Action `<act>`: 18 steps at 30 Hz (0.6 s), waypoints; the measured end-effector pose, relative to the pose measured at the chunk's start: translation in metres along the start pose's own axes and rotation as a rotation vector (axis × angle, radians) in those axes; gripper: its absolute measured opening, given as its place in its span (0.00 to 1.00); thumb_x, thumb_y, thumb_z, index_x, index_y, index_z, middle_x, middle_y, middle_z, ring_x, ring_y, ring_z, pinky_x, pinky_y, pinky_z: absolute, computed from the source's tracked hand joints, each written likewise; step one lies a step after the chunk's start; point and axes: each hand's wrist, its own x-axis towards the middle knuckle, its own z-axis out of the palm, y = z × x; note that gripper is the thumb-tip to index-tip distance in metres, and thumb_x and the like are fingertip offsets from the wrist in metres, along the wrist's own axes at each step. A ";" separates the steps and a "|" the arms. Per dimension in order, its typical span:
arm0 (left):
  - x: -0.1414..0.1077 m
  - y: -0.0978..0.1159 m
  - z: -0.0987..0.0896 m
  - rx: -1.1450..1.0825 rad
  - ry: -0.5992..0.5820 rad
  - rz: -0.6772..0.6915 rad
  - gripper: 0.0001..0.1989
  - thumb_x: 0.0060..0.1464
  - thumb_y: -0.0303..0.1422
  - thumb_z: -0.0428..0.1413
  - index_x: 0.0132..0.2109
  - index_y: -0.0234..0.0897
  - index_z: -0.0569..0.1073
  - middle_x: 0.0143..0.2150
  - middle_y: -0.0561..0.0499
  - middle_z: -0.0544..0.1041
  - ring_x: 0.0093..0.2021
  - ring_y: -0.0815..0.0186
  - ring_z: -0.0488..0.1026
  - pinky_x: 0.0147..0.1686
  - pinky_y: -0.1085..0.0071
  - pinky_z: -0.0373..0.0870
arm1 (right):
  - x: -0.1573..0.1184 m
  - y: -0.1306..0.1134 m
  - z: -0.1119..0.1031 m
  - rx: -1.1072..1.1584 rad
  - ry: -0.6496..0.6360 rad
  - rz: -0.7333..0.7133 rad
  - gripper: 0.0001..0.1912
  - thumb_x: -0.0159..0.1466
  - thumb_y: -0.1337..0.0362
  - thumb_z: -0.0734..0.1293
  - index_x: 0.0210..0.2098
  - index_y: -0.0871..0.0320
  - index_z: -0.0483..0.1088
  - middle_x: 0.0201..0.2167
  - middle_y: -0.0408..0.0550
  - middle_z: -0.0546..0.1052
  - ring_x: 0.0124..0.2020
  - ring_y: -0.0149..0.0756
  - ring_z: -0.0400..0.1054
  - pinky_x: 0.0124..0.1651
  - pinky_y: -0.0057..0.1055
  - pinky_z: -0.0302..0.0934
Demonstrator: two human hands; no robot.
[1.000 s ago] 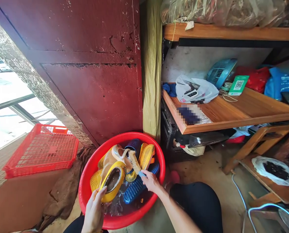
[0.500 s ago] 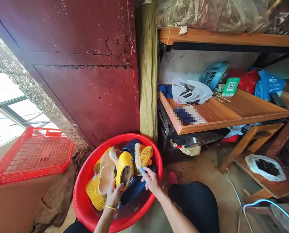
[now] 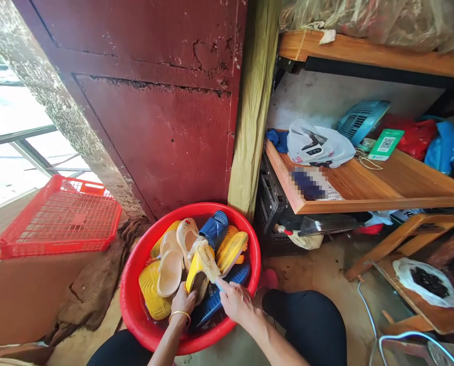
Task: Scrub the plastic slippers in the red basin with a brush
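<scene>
A red basin [image 3: 126, 300] holds water and several shoes. My left hand [image 3: 183, 301] is closed on the heel end of a yellow clog [image 3: 194, 265]. In my right hand [image 3: 235, 301] is a scrub brush [image 3: 208, 262] with pale bristles, gripped by its blue handle; the bristles lie against the clog's side and partly hide it. Around the clog are beige clogs [image 3: 170, 272], a blue slipper [image 3: 214, 230] at the back, yellow slippers [image 3: 231, 252] on the right, a yellow sole [image 3: 153, 290] on the left, and another blue slipper [image 3: 207, 307] under my hands.
A red plastic crate [image 3: 62, 218] stands at the left beside a brown cloth [image 3: 87, 295]. Behind the basin is a dark red door [image 3: 161, 147]. Wooden shelves [image 3: 364, 203] with bags and a blue fan [image 3: 364, 122] are at the right, above a wooden chair [image 3: 413, 305].
The brush has moved left onto the yellow clog, which now tilts differently. The camera view has shifted, so the door and shelves appear further right.
</scene>
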 end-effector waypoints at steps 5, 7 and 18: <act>0.002 -0.002 0.006 -0.110 -0.004 -0.007 0.07 0.47 0.26 0.55 0.35 0.41 0.68 0.33 0.49 0.78 0.40 0.55 0.77 0.43 0.65 0.69 | -0.010 -0.010 -0.008 -0.181 -0.112 0.049 0.26 0.69 0.66 0.58 0.64 0.49 0.68 0.39 0.55 0.82 0.40 0.47 0.78 0.46 0.37 0.67; 0.001 0.001 0.007 -0.165 -0.003 -0.006 0.08 0.46 0.25 0.55 0.35 0.41 0.69 0.33 0.50 0.77 0.40 0.56 0.77 0.44 0.66 0.69 | 0.010 -0.015 -0.016 -0.174 -0.117 0.077 0.25 0.68 0.67 0.58 0.62 0.48 0.70 0.39 0.55 0.83 0.42 0.47 0.78 0.46 0.37 0.67; -0.010 0.014 -0.007 -0.669 -0.055 -0.244 0.12 0.50 0.41 0.59 0.39 0.39 0.73 0.31 0.49 0.79 0.34 0.57 0.79 0.32 0.65 0.74 | 0.004 -0.014 -0.013 -0.005 -0.076 0.017 0.26 0.69 0.66 0.58 0.65 0.53 0.67 0.50 0.53 0.81 0.51 0.43 0.76 0.55 0.32 0.65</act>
